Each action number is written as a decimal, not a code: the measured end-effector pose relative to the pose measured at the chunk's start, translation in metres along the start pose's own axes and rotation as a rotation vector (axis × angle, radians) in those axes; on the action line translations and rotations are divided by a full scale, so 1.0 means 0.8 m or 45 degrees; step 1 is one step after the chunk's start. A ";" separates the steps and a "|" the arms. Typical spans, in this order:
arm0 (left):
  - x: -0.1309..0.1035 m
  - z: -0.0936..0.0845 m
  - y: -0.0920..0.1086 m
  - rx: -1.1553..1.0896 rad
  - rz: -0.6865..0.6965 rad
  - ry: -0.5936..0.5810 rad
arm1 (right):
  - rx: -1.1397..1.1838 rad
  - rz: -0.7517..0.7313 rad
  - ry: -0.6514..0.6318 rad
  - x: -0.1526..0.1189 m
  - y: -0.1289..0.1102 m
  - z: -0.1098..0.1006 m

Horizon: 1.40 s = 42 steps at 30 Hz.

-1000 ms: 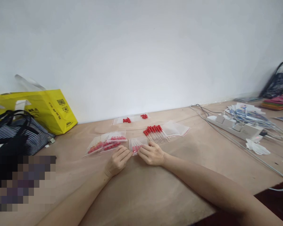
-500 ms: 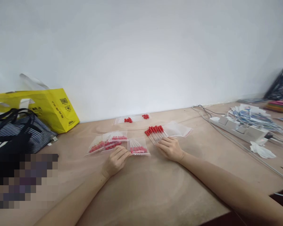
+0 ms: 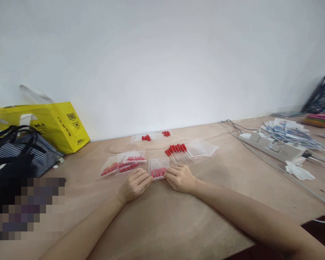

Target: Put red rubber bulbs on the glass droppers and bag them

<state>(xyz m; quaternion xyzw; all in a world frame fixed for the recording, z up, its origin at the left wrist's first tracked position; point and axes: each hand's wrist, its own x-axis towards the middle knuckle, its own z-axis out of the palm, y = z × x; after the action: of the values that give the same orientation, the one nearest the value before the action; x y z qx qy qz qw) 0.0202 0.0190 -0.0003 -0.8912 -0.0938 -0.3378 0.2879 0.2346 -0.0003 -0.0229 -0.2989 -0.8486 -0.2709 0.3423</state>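
Note:
A small clear zip bag (image 3: 157, 168) lies on the table, holding several thin clear sticks with red ends that look like droppers. My left hand (image 3: 137, 184) pinches its near left corner. At the near right corner my right hand (image 3: 181, 178) is closed on the same bag. Just beyond the right hand, loose red-topped sticks (image 3: 180, 153) lie side by side in a row. Flat zip bags (image 3: 203, 148) rest behind them. Filled zip bags (image 3: 121, 164) with red-ended pieces overlap to the left of my left hand.
Near the wall a clear bag (image 3: 137, 138) lies under two clusters of small red pieces (image 3: 146, 138). To the right are a white power strip (image 3: 272, 150), cables, a crumpled tissue (image 3: 299, 170) and papers (image 3: 289, 131). A yellow bag (image 3: 62, 126) and a striped bag (image 3: 44, 144) stand left.
My right hand has moved left from the loose red-topped sticks to the near right corner of the zip bag. My left hand still holds the bag's left corner.

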 end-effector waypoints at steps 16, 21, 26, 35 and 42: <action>-0.008 -0.004 -0.017 0.185 -0.495 -0.083 | 0.039 0.207 -0.288 0.014 0.010 0.024; -0.028 -0.002 -0.035 0.267 -0.670 -0.268 | -0.050 0.333 -0.390 0.028 0.023 0.041; -0.037 0.001 -0.039 0.199 -0.665 -0.351 | -0.046 0.358 -0.401 0.040 0.023 0.045; -0.011 -0.007 -0.012 0.091 -0.503 -0.137 | -0.274 1.560 -0.631 -0.002 0.142 -0.021; -0.003 -0.006 -0.002 -0.071 -0.476 -0.180 | -0.134 1.827 -0.779 -0.045 0.186 -0.013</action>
<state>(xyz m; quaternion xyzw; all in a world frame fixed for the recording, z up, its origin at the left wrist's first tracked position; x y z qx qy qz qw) 0.0152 0.0171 0.0019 -0.8874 -0.2682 -0.3243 0.1881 0.3635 0.0818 -0.0055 -0.8518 -0.4904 0.0711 0.1699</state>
